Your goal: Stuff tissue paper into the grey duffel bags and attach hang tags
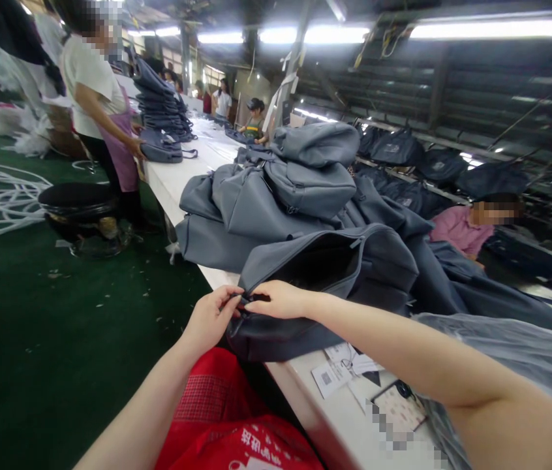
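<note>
A grey backpack (335,274) lies on its side at the near edge of the long white table (178,179), its zipped pocket gaping open toward me. My left hand (212,316) pinches the fabric at the left end of that opening. My right hand (280,299) is closed just beside it, fingertips pinched at the same zipper end; what they grip is too small to make out. Both hands meet at the bag's corner, over the table edge.
More grey backpacks (295,183) are heaped behind it. Paper tags (335,375) lie on the table near my right arm. A person in a purple apron (104,111) stands at a stack of bags (161,108); a black stool (77,209) stands on the green floor. Another person (466,225) sits across.
</note>
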The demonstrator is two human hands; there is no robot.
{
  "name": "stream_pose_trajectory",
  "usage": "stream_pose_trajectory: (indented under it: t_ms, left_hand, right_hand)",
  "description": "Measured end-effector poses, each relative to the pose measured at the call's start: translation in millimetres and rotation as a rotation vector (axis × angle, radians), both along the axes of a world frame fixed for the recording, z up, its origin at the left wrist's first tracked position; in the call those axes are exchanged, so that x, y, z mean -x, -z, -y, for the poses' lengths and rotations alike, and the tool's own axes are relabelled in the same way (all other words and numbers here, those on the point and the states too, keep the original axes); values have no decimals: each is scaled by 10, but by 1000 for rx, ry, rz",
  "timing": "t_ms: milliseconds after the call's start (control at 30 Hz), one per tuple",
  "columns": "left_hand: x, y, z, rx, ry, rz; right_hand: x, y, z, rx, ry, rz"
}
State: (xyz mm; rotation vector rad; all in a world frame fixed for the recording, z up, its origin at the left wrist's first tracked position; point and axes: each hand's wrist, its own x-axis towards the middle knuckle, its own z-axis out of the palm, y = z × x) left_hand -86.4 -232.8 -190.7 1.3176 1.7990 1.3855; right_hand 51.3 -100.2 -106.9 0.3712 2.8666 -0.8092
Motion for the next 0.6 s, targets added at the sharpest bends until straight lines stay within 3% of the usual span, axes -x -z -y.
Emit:
stream_pose_trajectory:
  t_ms: [167,267,367,433,533,600]
  left_hand:
    - [-39,-8,-51,-68,35,158]
    - [-4,39,-50,-179,-129,255]
    - [80,179,-26,-239,-322,317]
    - [128,309,-2,-142,-350,272]
    - [133,473,41,43,-265,243]
    - [94,524,66,108,-199,261]
  right_hand:
    - [23,111,11,-78,40,44]
    - [11,126,-1,-152,16,68]
    - [-17,51,-35,-309,31,131]
    - [-30,-20,-56,-461,56,212]
    - [-16,-91,-57,-691,93,301]
    - [13,-106,-41,-722,31,307]
